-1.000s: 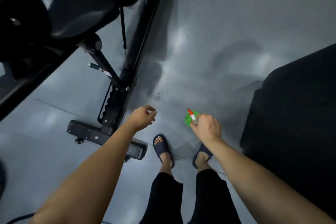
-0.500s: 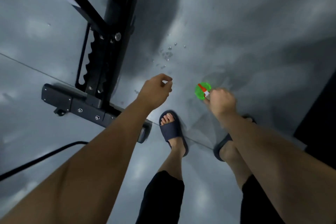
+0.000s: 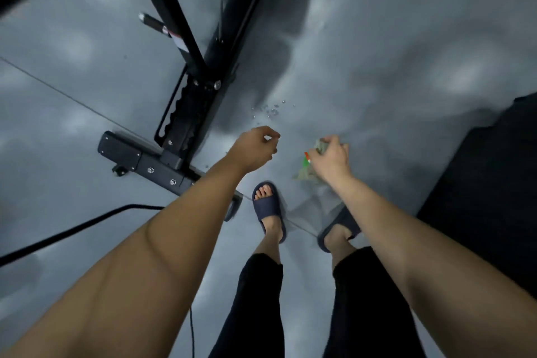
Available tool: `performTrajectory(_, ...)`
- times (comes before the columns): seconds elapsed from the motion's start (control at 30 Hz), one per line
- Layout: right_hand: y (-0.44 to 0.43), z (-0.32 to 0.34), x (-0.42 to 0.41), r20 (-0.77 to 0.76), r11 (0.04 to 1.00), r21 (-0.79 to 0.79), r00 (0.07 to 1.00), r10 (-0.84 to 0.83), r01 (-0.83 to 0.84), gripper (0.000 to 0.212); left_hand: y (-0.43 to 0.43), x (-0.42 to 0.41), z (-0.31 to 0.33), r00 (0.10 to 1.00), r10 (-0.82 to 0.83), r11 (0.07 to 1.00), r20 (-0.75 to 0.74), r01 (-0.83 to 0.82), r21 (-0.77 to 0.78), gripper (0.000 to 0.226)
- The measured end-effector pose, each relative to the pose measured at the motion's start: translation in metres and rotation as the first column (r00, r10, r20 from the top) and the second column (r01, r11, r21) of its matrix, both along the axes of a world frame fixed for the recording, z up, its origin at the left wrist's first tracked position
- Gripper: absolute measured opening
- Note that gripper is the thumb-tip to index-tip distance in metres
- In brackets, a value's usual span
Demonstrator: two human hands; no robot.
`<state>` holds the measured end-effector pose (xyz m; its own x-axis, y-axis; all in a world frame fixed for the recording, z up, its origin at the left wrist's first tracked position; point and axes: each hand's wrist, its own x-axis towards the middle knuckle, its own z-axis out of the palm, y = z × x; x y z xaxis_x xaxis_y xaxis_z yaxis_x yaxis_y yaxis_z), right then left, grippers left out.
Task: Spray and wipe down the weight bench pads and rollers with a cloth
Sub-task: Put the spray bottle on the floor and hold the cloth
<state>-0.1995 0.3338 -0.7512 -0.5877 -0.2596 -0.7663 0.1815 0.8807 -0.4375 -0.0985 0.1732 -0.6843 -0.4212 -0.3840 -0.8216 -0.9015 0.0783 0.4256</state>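
Compared with half a second ago, the right hand [image 3: 331, 158] is sitting slightly lower and further right in the frame. The green top of the spray bottle [image 3: 306, 160], clear before, is now mostly hiding under its fingers. A pale crumpled thing, probably the cloth [image 3: 305, 175], is now showing around that hand. The bench frame [image 3: 200, 90] is taking up more of the upper left, and the droplets [image 3: 273, 110] on the floor [image 3: 377, 52] are appearing higher, near the centre.

The right hand is grasping the bottle just right of centre, low over the floor. Whether it is also pinching the cloth is too blurred to tell. The left hand [image 3: 254, 148] is hanging beside it with loosely curled fingers, carrying nothing.

My judgement is that the person is gathering the supplies, since no pad or roller is showing. To do this well, the free left hand should be taking the cloth, leaving the right free for the trigger, before both are rising toward the pads above. The cable [image 3: 87, 227] at lower left is trailing near the feet and is worth avoiding.
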Motion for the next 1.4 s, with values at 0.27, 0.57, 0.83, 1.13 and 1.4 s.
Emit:
performTrajectory(0.27,-0.057,0.301,-0.028,-0.026,0.848,-0.487,0.966,-0.255,0.211,0.017,-0.03,-0.037,0.24,0.961,0.062,0.998,-0.271,-0.062,0.007,0.035)
performTrajectory(0.57,-0.113,0.543,-0.026,-0.311,0.758,-0.608,0.949,0.045,-0.235,0.014,-0.064,0.014,0.462,0.68,0.356,0.931,-0.641,-0.197,0.308,0.034)
performTrajectory(0.83,-0.128,0.614,-0.02,-0.54,0.699,-0.476,0.805,0.246,-0.533,0.054,-0.072,0.055,0.536,0.516,0.209,0.88,-0.831,-0.47,-0.07,0.008)
performTrajectory(1.13,-0.156,0.687,0.002,-0.639,0.569,-0.374,0.648,0.414,-0.732,0.045,-0.094,0.063,0.592,0.469,-0.1,0.726,-0.878,-0.569,-0.386,0.011)
performTrajectory(1.4,-0.194,0.71,0.007,-0.117,0.314,-0.949,0.946,-0.303,-0.016,0.05,-0.097,0.079,0.628,0.573,0.198,0.969,-0.796,-0.238,0.07,0.043)
